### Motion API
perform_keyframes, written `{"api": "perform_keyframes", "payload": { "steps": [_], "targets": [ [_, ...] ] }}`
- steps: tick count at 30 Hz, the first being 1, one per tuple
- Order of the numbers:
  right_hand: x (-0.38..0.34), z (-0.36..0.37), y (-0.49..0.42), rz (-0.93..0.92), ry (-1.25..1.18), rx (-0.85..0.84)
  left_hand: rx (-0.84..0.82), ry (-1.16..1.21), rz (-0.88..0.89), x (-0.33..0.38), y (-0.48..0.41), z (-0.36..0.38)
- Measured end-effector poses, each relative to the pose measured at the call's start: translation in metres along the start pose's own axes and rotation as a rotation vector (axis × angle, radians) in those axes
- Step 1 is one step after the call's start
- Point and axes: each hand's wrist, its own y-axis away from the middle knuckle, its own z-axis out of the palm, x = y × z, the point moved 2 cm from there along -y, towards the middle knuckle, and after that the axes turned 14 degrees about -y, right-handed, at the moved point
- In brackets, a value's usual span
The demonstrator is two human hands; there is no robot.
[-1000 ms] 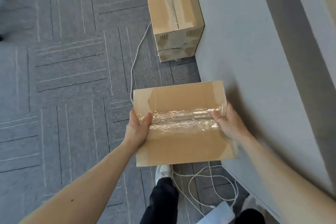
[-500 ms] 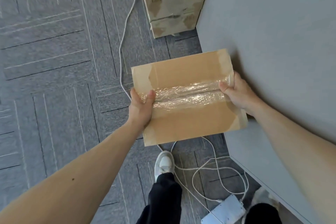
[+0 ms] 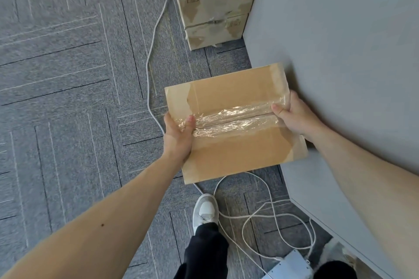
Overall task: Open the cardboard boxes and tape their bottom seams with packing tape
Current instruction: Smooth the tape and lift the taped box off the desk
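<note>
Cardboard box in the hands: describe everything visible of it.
The cardboard box is plain brown with paler torn patches at its corners. One broad face, slightly tilted, faces the camera; its centre seam is covered by crinkled clear packing tape. It is held above the carpet: the left hand grips its left edge, the right hand its right edge, both thumbs on the tape.

Even daylight, blurred carpet [image 3: 56, 75] edges
</note>
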Motion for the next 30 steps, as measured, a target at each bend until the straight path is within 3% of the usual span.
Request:
{"api": "perform_keyframes", "payload": {
  "steps": [6,11,20,30],
  "targets": [
    [-0.013,-0.002,0.013,-0.010,0.125,0.102,-0.022,-0.161,-0.044,0.016,0.008,-0.011],
    [-0.074,-0.018,0.060,-0.063,0.212,0.083,0.009,-0.263,0.034,0.062,0.038,-0.053],
    [-0.267,-0.090,0.212,-0.259,0.094,0.086,-0.004,-0.315,0.430,0.248,0.173,-0.167],
    [-0.427,-0.246,0.396,-0.453,0.145,0.346,0.076,-0.250,0.918,0.455,0.370,-0.258]
  ]
}}
